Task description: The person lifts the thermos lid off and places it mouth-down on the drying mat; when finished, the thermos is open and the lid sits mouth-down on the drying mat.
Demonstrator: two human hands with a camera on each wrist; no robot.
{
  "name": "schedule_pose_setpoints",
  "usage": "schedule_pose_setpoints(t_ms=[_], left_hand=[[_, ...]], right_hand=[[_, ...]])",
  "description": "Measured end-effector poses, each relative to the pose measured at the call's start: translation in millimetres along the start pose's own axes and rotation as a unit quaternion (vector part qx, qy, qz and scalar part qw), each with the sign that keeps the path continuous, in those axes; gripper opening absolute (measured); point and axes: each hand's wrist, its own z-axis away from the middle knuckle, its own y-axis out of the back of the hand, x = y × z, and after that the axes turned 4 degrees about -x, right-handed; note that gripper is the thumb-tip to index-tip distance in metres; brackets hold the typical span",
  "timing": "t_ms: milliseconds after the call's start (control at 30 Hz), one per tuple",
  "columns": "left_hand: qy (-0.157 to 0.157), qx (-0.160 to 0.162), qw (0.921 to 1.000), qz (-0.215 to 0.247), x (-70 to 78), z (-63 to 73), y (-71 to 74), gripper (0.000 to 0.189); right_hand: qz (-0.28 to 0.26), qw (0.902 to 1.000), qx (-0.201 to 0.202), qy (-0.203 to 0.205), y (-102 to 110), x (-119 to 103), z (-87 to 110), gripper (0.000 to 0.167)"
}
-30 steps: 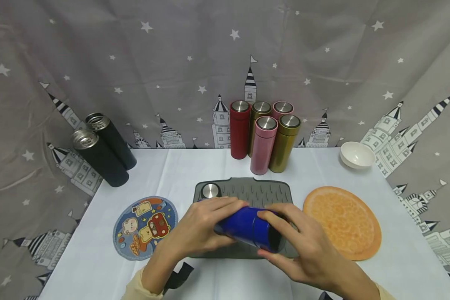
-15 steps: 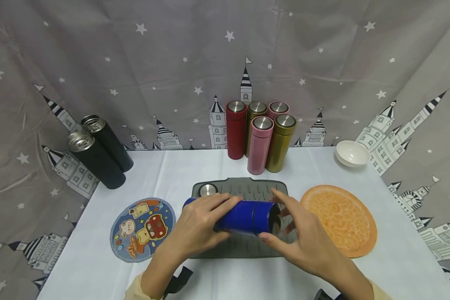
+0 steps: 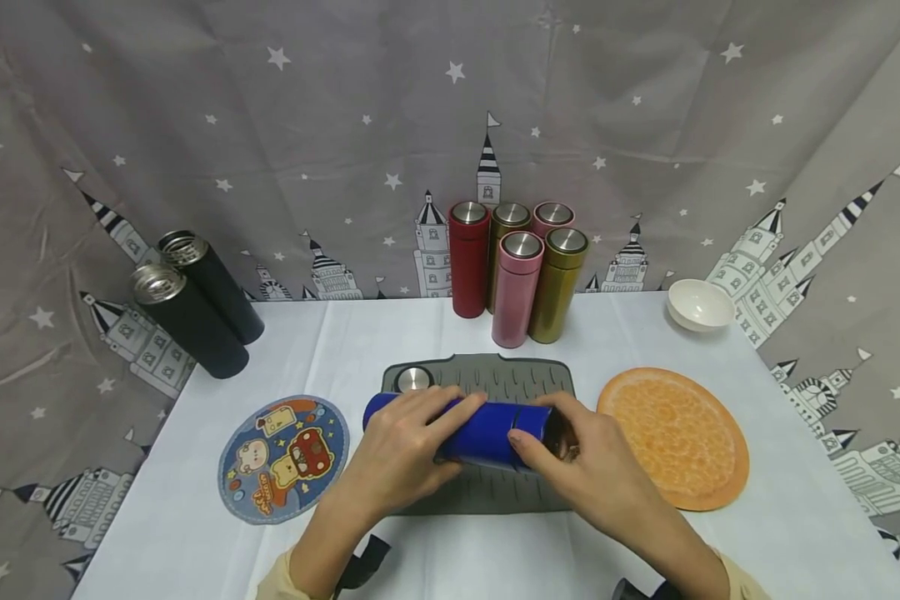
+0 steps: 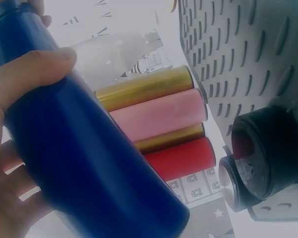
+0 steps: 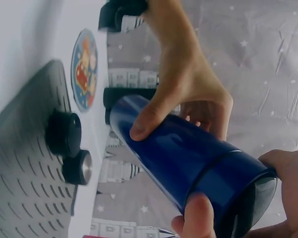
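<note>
A blue thermos bottle (image 3: 480, 435) is held lying nearly level over the grey ridged mat (image 3: 495, 496). My left hand (image 3: 401, 446) wraps around its body from above, with the thumb across the side in the left wrist view. At the bottle's right end, past a seam, my right hand (image 3: 596, 458) grips the blue end section (image 5: 233, 183) between thumb and fingers. That end's face looks dark and shiny in the right wrist view. Two black lids (image 5: 64, 134) lie on the mat's far left corner, one showing a silver top (image 3: 415, 379).
Behind the mat stand a red bottle (image 3: 468, 267), pink bottles (image 3: 516, 296) and gold bottles (image 3: 558, 292). Two black bottles (image 3: 191, 321) without lids stand at the left. A cartoon placemat (image 3: 283, 458), an orange round mat (image 3: 675, 437) and a white bowl (image 3: 701, 306) flank the grey mat.
The bottle has shifted slightly left and turned closer to level. My right hand's fingers spread away from the end half a second ago and now grip it again.
</note>
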Motion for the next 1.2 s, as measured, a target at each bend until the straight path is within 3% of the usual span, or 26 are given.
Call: schedule_pose_setpoints(t_ms=[200,433,600,767,833,900,967,1067,1133,1200], left_hand=[[0.013,-0.016,0.9994,0.029,-2.2,0.7,1.5,0.082],[0.027,-0.031,0.9974,0.060,-6.1,3.1,2.0,0.081],[0.023,-0.037,0.9957,0.082,-7.5,3.3,1.0,0.080],[0.019,-0.044,0.9938,0.100,-9.7,4.8,0.0,0.081],[0.021,-0.042,0.9940,0.099,-10.0,5.4,-0.6,0.080],[0.025,-0.038,0.9949,0.090,-9.6,5.5,-1.3,0.080],[0.026,-0.033,0.9963,0.075,-9.0,5.6,-2.1,0.080],[0.024,-0.029,0.9979,0.054,-7.9,5.7,-3.6,0.080],[0.022,-0.028,0.9983,0.046,-7.3,6.4,-4.7,0.080],[0.021,-0.027,0.9984,0.045,-6.8,6.9,-5.5,0.081]], right_hand=[[0.034,0.9931,0.028,0.108,-3,8,1.8,0.041],[0.089,0.9638,0.020,0.250,1,12,2.0,0.055],[0.114,0.9478,0.014,0.298,3,14,2.5,0.061],[0.121,0.9387,0.001,0.323,4,14,1.2,0.068],[0.113,0.9413,0.002,0.318,3,14,0.9,0.073],[0.094,0.9533,0.001,0.287,2,14,1.0,0.080],[0.071,0.9715,-0.004,0.226,0,13,1.2,0.083],[0.049,0.9935,-0.022,0.101,-2,10,0.6,0.067],[0.041,0.9982,-0.028,0.034,-4,7,-0.8,0.056],[0.035,0.9991,-0.026,-0.003,-6,5,-2.0,0.048]])
